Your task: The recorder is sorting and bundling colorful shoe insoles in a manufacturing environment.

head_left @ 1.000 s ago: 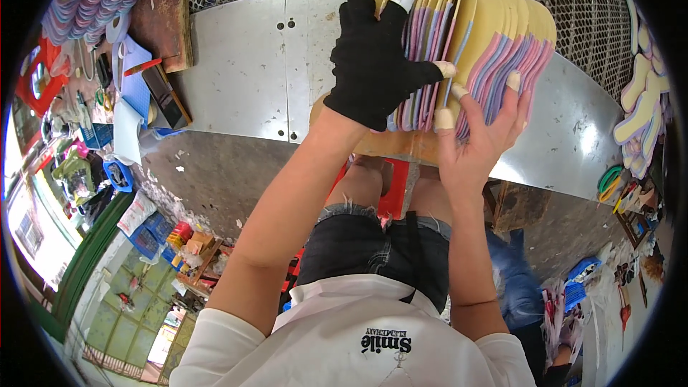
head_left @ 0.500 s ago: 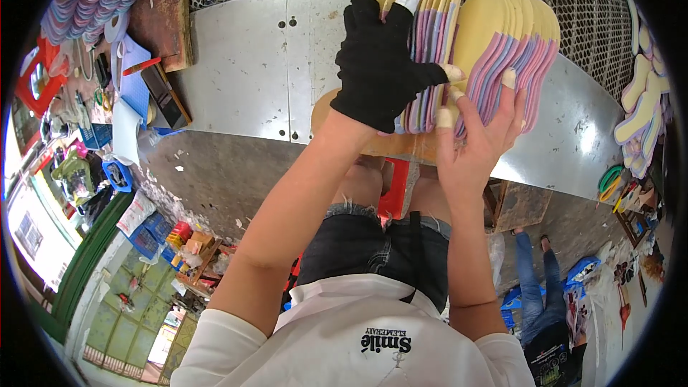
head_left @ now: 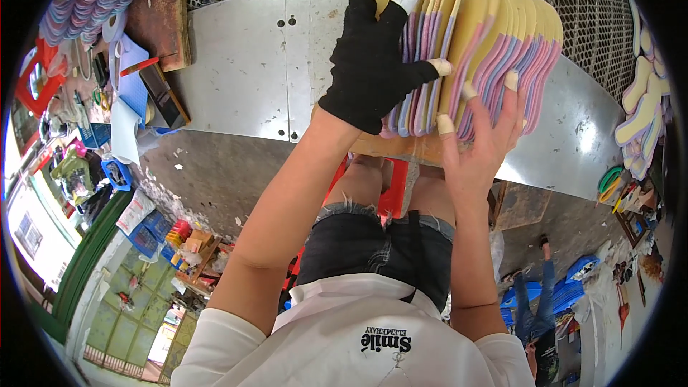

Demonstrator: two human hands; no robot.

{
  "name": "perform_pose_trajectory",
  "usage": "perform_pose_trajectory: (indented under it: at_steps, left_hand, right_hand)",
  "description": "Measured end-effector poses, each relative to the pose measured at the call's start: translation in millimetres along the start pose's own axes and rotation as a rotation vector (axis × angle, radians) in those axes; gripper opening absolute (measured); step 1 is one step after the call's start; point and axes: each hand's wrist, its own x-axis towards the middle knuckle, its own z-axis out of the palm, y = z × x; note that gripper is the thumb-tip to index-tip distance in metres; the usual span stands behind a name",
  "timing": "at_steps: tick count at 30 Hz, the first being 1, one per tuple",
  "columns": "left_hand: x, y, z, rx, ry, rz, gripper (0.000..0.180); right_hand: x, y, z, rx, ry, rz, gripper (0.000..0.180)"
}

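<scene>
Little had shifted since the earlier frame: the gloved left hand still gripped the upright stack of foam soles, the bare right hand pressing it, fingers spread. The stack stood above the grey metal surface. A blue crate of small items sat lower left.

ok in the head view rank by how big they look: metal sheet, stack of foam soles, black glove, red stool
1. metal sheet
2. stack of foam soles
3. black glove on the left hand
4. red stool, mostly hidden by the legs, so unsure
</scene>
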Motion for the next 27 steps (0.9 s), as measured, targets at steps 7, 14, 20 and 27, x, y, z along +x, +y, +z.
perform_pose_trajectory:
  at_steps: [7, 14, 20, 27]
  left_hand:
    - [5.1, 43.0, -16.4, -0.126, -0.138, -0.368, 0.092]
    - [11.9, 43.7, -30.0, -0.441, -0.101, -0.463, 0.087]
    - [-19.7, 22.8, -15.8, -0.321, -0.064, -0.331, 0.107]
    - [-20.5, 33.9, -15.0, -0.534, -0.040, -0.668, 0.082]
  right_hand:
    - [-2.0, -1.9, 2.0, -0.161, -0.016, -0.023, 0.036]
    - [1.8, -15.1, -1.8, -0.079, -0.039, 0.037, 0.047]
    - [3.8, -10.8, -7.6, -0.024, -0.064, -0.010, 0.041]
    - [-3.0, -1.0, -2.2, 0.001, -0.011, -0.011, 0.034]
